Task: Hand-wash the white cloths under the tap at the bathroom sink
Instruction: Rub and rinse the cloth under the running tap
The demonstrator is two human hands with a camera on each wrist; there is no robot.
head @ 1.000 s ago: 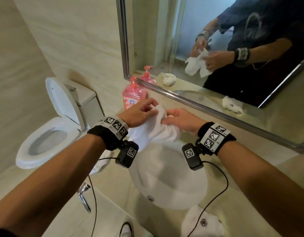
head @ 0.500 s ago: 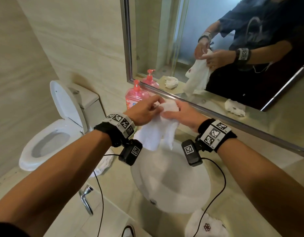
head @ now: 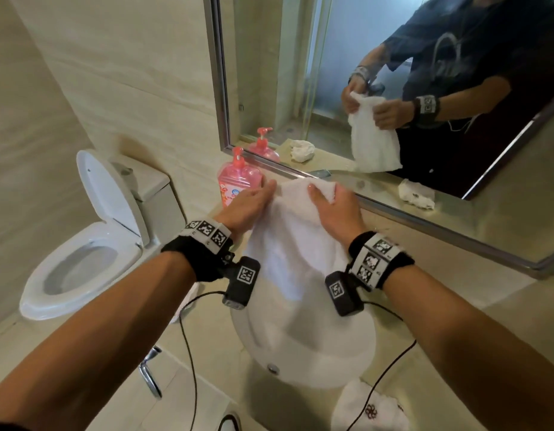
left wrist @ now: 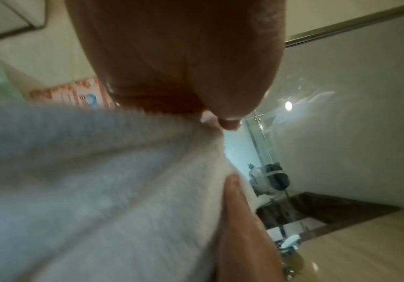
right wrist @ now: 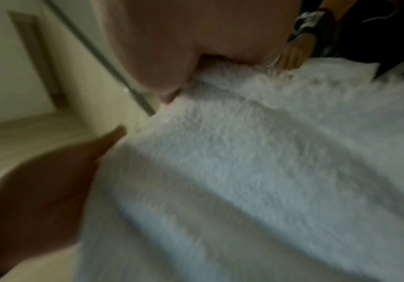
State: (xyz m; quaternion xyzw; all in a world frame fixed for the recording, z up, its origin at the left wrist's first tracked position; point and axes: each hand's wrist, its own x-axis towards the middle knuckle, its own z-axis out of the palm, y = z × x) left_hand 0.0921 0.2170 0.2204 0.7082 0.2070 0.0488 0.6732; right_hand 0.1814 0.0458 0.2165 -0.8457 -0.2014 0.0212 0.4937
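A person stands at a bathroom sink point(head: 303, 353), holding a white cloth point(head: 294, 244) up by its top edge with both hands. The left hand point(head: 244, 206) grips the cloth's upper left edge; the left wrist view shows the thumb on one face of the fabric and the fingers point(left wrist: 232, 209) on the other, pinching it. The right hand point(head: 335, 209) clasps the upper right corner, its thumb lying across the front of the cloth and a bunched fold of fabric curled in its fingers. The cloth hangs down from between the two hands, draping between the wrists and over the white basin below them, and it fills most of both wrist views point(right wrist: 268, 171).

A pink pump bottle point(head: 238, 178) stands on the beige tabletop point(head: 456, 244) just beyond the left hand, against the bottom of the wall mirror point(head: 394, 73), which reflects the person's dark sleeves, both hands and the hanging cloth. A second crumpled white cloth point(head: 415, 194) lies on the tabletop beyond the right hand, close to the mirror frame. A third white cloth point(head: 369, 409), marked with a dark red flower-like emblem, lies on the tabletop near the right forearm, just beside the front rim of the sink. A toilet point(head: 92, 244) with its lid raised stands well to the left of the left hand.
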